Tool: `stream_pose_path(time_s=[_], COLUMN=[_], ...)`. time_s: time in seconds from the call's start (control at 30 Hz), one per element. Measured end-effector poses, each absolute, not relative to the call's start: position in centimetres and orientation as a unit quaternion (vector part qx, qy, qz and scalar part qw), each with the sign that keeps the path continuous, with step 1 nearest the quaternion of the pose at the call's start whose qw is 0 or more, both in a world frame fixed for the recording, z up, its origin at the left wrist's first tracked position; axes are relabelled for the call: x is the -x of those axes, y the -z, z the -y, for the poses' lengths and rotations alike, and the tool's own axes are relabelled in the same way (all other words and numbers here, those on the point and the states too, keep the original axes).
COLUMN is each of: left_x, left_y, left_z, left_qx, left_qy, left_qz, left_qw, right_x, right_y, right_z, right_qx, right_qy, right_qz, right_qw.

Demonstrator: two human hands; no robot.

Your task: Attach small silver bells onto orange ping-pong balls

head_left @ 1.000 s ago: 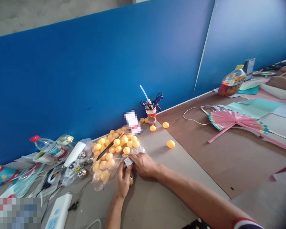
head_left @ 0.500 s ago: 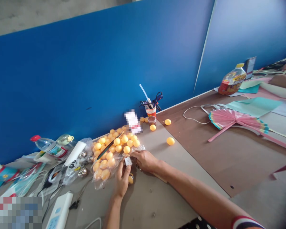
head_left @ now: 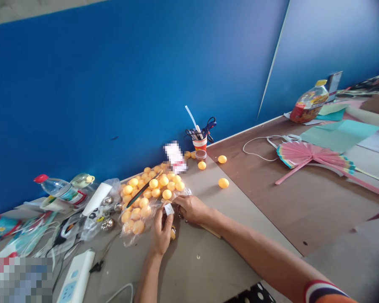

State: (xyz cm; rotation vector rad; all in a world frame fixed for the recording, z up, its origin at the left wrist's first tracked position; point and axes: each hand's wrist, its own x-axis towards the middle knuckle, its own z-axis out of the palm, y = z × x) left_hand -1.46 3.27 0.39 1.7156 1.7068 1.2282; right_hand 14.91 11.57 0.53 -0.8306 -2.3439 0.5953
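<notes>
My left hand is closed, with a small white squarish piece with faint marks between thumb and fingers. Right beside it, my right hand has its fingers bent and pressed together; whatever they grip is hidden. A shiny gold-and-dark object shows just under the left hand, too small to name. Along the right wrist lies a thin wooden strip. Beyond both hands spreads a clear plastic bag of orange balls, with a dark paintbrush-like stick across the top.
Loose orange balls lie to the right, near a cup of pens by the blue partition. Bottles, cables and a power strip crowd the left. A pink paper fan and a juice bottle stand right.
The view has shifted slightly, so most things sit a little higher in it. Both hands stay together, and the white piece in my left hand has tilted slightly.
</notes>
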Motion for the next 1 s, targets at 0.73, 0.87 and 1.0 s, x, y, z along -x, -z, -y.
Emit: stream_pose_path(time_s=[0.73, 0.87, 1.0], left_x=[1.5, 1.2, 1.7], left_y=[-0.2, -0.8, -0.6], left_z=[-3.3, -3.1, -3.2], left_qx=[-0.564, -0.562, -0.574], left_qy=[-0.481, -0.489, -0.479], left_qz=[-0.61, -0.603, -0.605], left_qw=[0.279, 0.287, 0.274], right_x=[-14.9, -14.9, -15.0], right_y=[-0.1, -0.2, -0.4], right_z=[-11.8, -11.8, -11.7], right_qx=[0.315, 0.314, 0.316], right_qy=[-0.234, -0.242, -0.261], right_qz=[0.866, 0.863, 0.858], right_qw=[0.311, 0.312, 0.311])
